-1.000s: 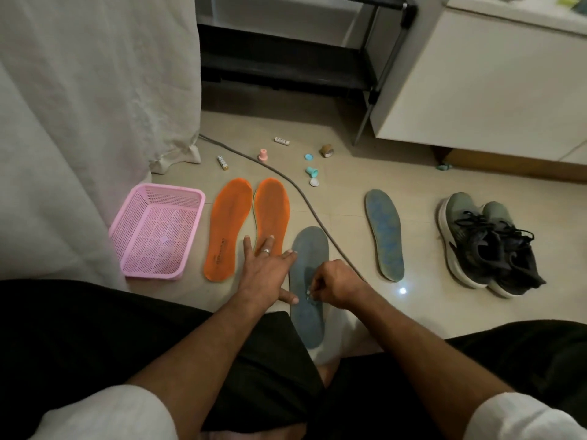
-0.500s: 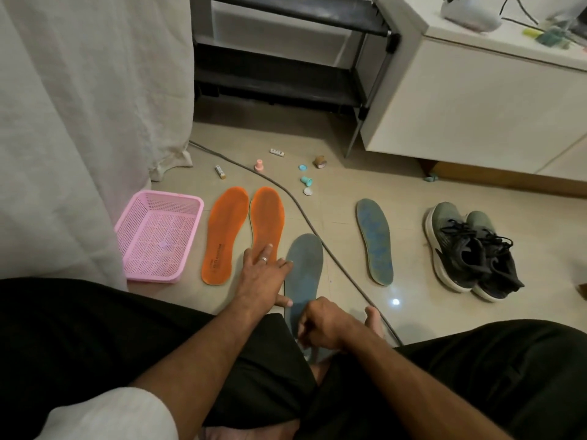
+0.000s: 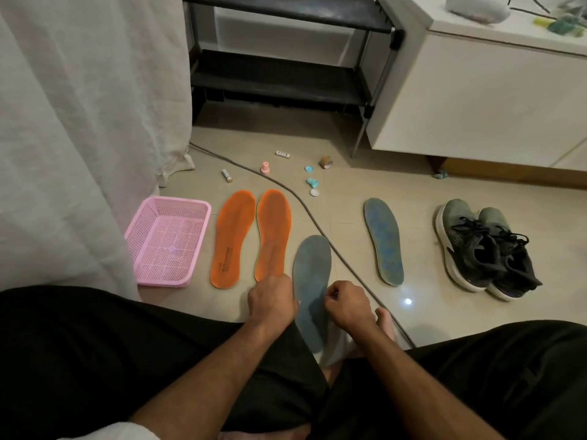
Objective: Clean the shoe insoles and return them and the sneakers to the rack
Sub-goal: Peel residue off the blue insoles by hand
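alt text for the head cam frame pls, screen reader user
A seated person's left hand and right hand grip the near blue-grey foam insole on the tiled floor. Two orange insoles and a pink mesh basket lie left; dark sneakers right.

A domestic interior, probably an entryway or bedroom corner. It is indicated by the tiled floor [image 3: 349,173], a black shoe rack [image 3: 279,77] set against the wall, a white cabinet [image 3: 482,100], a pale curtain [image 3: 82,106], and sneakers [image 3: 482,249] and small household items laid out on the floor.
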